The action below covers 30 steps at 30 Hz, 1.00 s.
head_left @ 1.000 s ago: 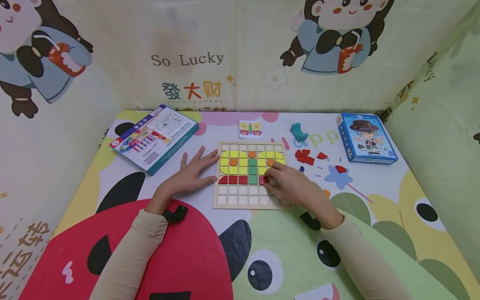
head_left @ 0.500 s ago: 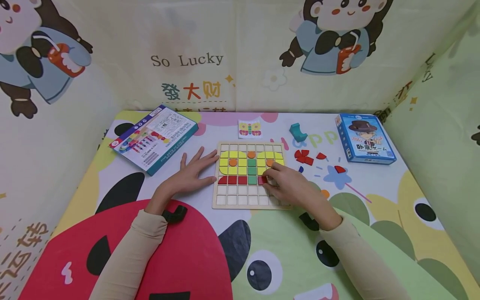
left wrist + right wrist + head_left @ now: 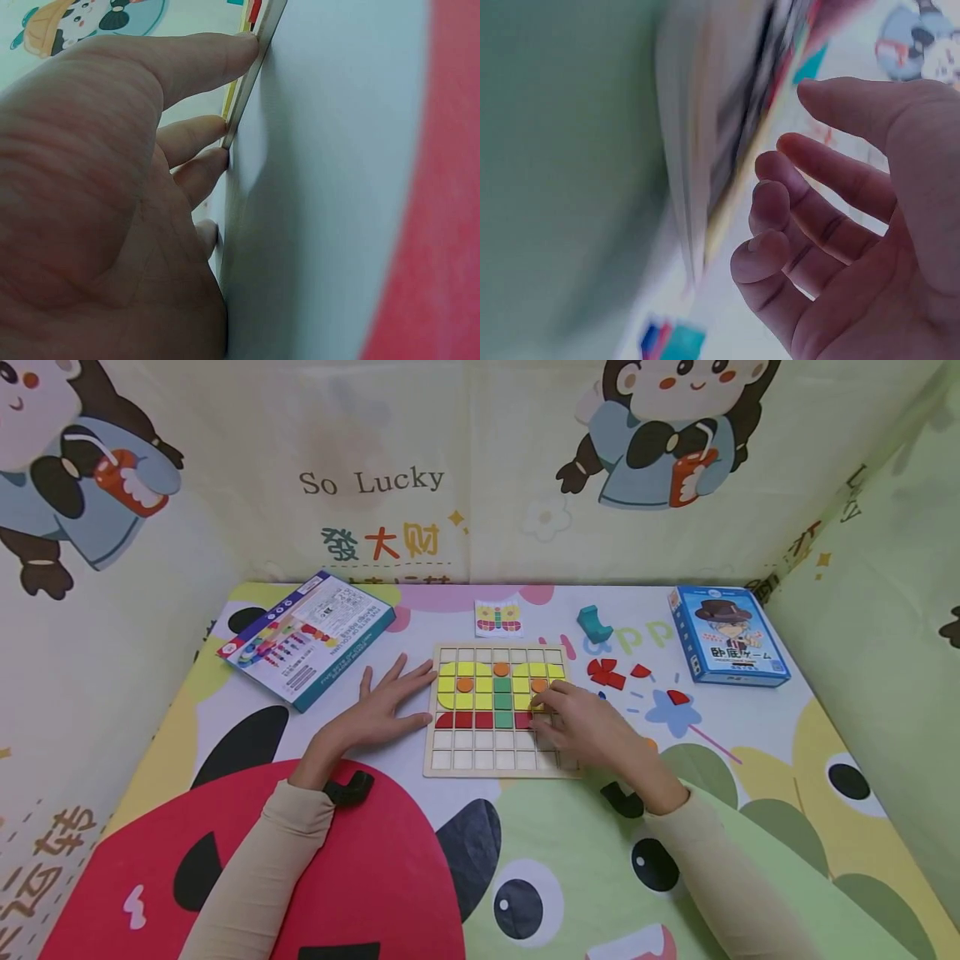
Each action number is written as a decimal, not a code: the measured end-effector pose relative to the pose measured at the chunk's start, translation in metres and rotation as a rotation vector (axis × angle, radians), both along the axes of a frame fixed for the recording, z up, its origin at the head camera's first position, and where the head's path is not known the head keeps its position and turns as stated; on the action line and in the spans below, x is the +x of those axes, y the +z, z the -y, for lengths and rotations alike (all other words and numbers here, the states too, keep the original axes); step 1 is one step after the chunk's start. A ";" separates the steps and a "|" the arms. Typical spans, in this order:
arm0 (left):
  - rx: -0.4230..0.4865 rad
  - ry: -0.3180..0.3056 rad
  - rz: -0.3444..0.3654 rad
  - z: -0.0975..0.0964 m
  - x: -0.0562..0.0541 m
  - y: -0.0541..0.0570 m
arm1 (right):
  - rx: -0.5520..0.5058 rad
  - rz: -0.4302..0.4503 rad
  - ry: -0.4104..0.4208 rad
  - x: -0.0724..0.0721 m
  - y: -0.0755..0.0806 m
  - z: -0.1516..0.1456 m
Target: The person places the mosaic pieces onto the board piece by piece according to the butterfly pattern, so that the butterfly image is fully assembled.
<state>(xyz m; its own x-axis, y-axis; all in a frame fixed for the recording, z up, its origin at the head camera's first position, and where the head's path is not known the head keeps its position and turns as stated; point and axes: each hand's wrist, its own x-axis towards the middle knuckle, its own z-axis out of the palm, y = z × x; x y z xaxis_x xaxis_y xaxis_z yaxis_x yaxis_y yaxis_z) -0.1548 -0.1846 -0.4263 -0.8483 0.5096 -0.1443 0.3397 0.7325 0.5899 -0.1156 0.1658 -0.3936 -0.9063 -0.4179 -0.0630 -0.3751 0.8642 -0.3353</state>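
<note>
A wooden grid board (image 3: pixel 465 762) lies on the table, filled in part with yellow, orange, green and red flat tiles. My left hand (image 3: pixel 381 708) rests beside it, fingers spread; in the left wrist view the thumb and fingertips touch the board's edge (image 3: pixel 244 94). Over the board's right side hovers my right hand (image 3: pixel 585 720), near a red tile (image 3: pixel 522 720) in the row beside the green column (image 3: pixel 502 702). The right wrist view shows the right hand (image 3: pixel 855 202) with thumb and loosely bent fingers apart, nothing between them. The hand hides the board's right cells.
A small butterfly pattern card (image 3: pixel 498 620) lies behind the board. Loose red tiles (image 3: pixel 606 675) and a teal curved block (image 3: pixel 594 624) are at the right. A blue game box (image 3: pixel 729 635) stands back right, a flat box (image 3: pixel 307 639) back left.
My right hand has let go of the red tile, which stays in the row. The fingers have drawn slightly right and apart. My left hand keeps its place.
</note>
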 end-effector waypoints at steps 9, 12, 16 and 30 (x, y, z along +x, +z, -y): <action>-0.014 0.002 -0.008 -0.001 -0.002 -0.003 | -0.029 0.078 -0.247 -0.027 0.014 -0.078; -0.020 0.004 -0.008 -0.001 -0.002 -0.003 | -0.022 0.130 -0.294 -0.032 0.013 -0.094; -0.024 0.005 -0.008 -0.001 -0.001 -0.002 | -0.014 0.155 -0.305 -0.037 0.008 -0.104; -0.010 0.005 -0.007 0.000 0.000 0.000 | 0.006 0.150 -0.292 -0.037 0.005 -0.107</action>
